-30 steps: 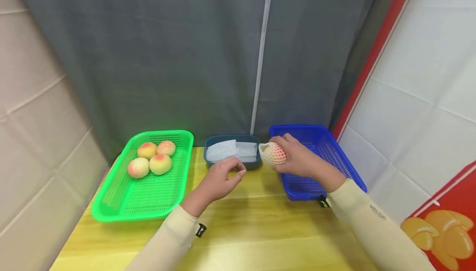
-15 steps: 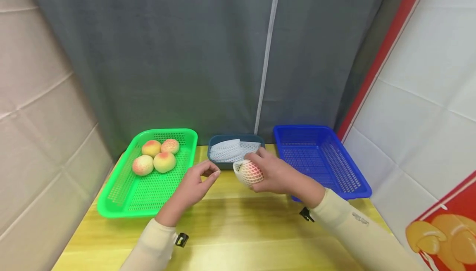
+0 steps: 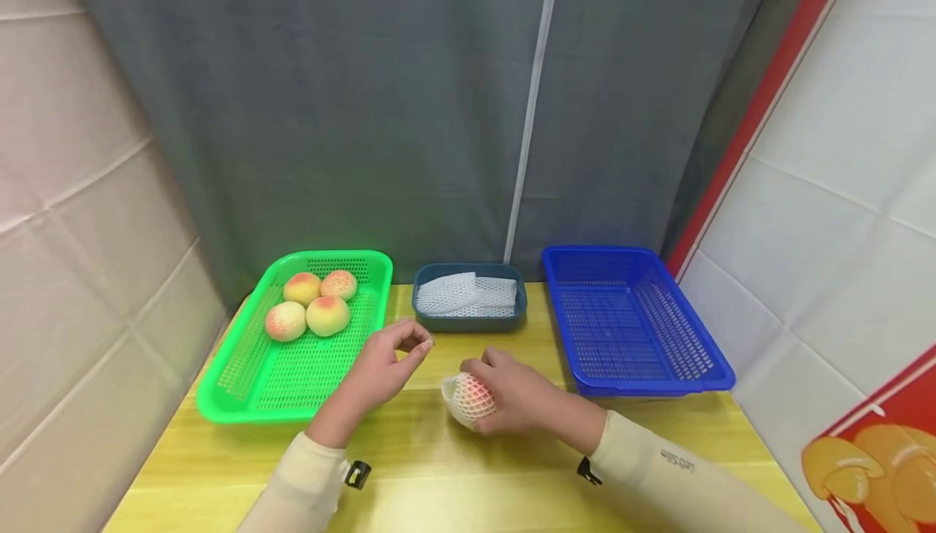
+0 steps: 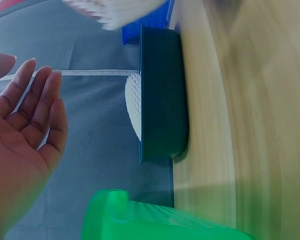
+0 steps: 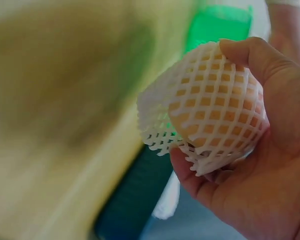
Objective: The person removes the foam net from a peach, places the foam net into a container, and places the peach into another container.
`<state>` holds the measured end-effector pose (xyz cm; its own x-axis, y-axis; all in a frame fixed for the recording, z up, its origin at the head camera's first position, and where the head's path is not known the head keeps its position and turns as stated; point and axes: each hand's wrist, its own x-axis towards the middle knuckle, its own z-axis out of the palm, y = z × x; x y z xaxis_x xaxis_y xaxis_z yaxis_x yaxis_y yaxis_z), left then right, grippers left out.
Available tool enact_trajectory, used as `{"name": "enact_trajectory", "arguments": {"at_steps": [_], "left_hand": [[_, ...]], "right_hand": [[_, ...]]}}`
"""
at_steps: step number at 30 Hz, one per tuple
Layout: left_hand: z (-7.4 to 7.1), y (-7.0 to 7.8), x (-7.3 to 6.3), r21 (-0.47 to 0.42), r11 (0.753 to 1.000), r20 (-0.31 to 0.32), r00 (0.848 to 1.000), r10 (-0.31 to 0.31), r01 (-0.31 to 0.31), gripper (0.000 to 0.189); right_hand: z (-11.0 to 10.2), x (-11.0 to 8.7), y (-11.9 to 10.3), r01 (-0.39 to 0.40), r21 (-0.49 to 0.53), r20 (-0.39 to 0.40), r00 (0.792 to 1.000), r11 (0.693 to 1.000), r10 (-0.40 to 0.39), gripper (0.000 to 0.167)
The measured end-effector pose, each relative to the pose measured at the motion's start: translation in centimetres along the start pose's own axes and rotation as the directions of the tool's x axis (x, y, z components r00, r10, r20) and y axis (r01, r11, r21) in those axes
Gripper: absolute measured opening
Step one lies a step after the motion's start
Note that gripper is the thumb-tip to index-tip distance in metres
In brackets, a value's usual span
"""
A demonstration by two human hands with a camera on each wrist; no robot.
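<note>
My right hand (image 3: 515, 393) grips a peach (image 5: 210, 112) wrapped in a white foam net sleeve (image 5: 157, 112), over the wooden table in front of the small dark teal bin. One end of the sleeve sticks out loosely past the fruit in the right wrist view. My left hand (image 3: 382, 364) hovers between the green basket and the wrapped peach, its fingers loosely bent and nothing in them. In the left wrist view the palm of the left hand (image 4: 27, 120) shows bare. Several unwrapped peaches (image 3: 327, 316) lie together in the back of the green basket (image 3: 212, 387).
The teal bin (image 3: 468, 324) at the back middle holds flat white foam net sleeves (image 3: 448, 293). A blue basket (image 3: 636, 387) stands on the right. Behind them hangs a grey curtain (image 3: 329, 110); the table (image 3: 424, 484) extends toward me.
My right hand has brought the wrapped peach from beside the blue basket leftward and down toward the table's middle. The left hand has shifted left, toward the green basket.
</note>
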<state>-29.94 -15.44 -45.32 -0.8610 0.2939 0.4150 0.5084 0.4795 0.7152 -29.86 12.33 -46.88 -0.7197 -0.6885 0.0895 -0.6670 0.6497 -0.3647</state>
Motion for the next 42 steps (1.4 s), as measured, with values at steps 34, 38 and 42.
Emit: {"name": "enact_trajectory", "arguments": {"at_steps": [34, 38, 42], "left_hand": [[1.2, -0.8, -1.9, -0.006, 1.000, 0.232, 0.973, 0.019, -0.019, 0.007], [1.3, -1.2, -2.2, -0.008, 1.000, 0.235, 0.972, 0.008, -0.007, 0.006], [1.4, -1.3, -2.2, -0.001, 1.000, 0.229, 0.973, 0.008, -0.008, 0.005]], "right_hand": [[0.1, -3.0, 2.0, 0.065, 0.418, -0.156, 0.988, 0.906, 0.001, 0.091], [0.4, -3.8, 3.1, 0.089, 0.484, -0.191, 0.982, 0.870, 0.006, 0.089], [1.7, -4.0, 3.9, 0.036, 0.570, -0.147, 0.987, 0.821, 0.059, 0.100]]}}
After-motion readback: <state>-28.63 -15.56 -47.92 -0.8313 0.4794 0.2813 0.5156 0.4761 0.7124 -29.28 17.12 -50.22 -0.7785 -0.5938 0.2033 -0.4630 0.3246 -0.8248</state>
